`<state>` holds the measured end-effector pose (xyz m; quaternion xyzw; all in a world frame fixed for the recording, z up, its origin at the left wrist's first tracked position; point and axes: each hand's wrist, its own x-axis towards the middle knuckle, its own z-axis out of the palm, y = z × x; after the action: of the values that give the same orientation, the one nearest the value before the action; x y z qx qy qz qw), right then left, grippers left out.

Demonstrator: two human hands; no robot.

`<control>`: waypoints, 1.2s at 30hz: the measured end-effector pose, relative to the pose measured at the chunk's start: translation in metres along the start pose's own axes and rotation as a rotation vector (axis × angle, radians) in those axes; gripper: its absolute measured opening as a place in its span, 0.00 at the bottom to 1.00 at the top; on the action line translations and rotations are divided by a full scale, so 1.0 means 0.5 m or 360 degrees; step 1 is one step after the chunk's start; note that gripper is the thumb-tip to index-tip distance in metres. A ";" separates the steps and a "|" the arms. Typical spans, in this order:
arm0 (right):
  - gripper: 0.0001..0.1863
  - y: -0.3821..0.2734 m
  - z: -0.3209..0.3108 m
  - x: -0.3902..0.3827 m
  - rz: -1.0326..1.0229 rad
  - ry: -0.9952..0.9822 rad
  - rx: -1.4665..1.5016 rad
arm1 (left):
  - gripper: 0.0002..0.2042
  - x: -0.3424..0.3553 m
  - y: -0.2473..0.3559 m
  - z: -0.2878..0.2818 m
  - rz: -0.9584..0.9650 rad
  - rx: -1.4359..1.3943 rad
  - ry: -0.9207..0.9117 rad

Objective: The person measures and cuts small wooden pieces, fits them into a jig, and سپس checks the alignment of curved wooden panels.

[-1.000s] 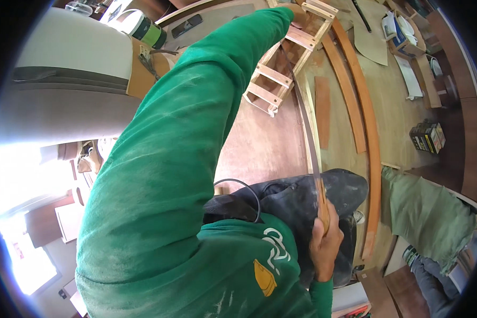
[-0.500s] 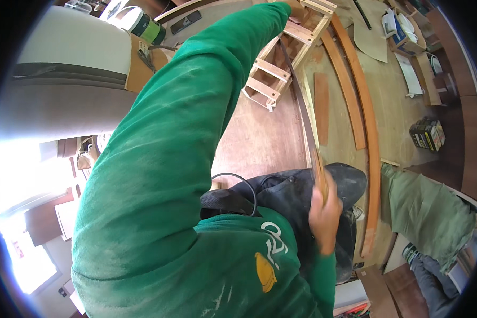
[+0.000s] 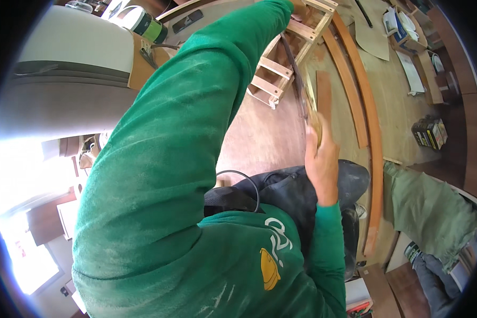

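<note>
A handsaw lies in my right hand (image 3: 323,159), whose fingers are closed round its wooden handle (image 3: 317,127). Its long, dark blade (image 3: 292,63) runs away from me to the slatted wooden frame (image 3: 275,67), made of pale slats fixed across two long rails. The exact spot where the blade meets the wood cannot be made out. At the top edge, my left hand (image 3: 298,10) is at the far part of this frame. The green sleeve and the picture's edge hide most of its fingers, so its grip does not show. Under the frame is a reddish board (image 3: 259,132).
Long brown wooden strips (image 3: 361,79) lie on the floor to the right, beside a short one (image 3: 324,95). A phone (image 3: 187,21) and a bucket (image 3: 146,24) are at the far left. Green cloth (image 3: 429,206) hangs at the right, near another person's leg (image 3: 434,281).
My right hand has moved away from my body, pushing the saw forward along the wooden frame. My left arm and the frame have hardly moved.
</note>
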<state>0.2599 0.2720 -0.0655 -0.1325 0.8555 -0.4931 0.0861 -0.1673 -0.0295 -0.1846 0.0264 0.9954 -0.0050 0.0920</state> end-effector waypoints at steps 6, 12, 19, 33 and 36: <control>0.24 0.010 -0.124 -0.294 0.0295 -0.0097 -0.0099 | 0.29 0.016 0.022 0.026 0.0062 -0.0246 0.0093; 0.23 -0.031 -0.084 -0.180 0.0286 -0.0186 0.0089 | 0.30 0.065 -0.137 0.075 0.0274 -0.0180 0.0308; 0.22 0.000 0.005 0.006 -0.0017 0.0097 -0.0034 | 0.31 0.033 0.011 0.040 0.0128 -0.0098 0.0084; 0.23 0.000 -0.002 -0.033 0.0089 -0.0080 -0.0054 | 0.31 0.020 -0.091 0.043 0.0178 -0.0211 0.0409; 0.23 0.011 0.013 0.022 0.0104 0.0013 -0.0028 | 0.31 0.034 0.015 0.045 0.0152 -0.0214 0.0180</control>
<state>0.2506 0.2656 -0.0737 -0.1031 0.8640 -0.4831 0.0975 -0.1795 -0.0216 -0.2101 0.0677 0.9947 0.0677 0.0375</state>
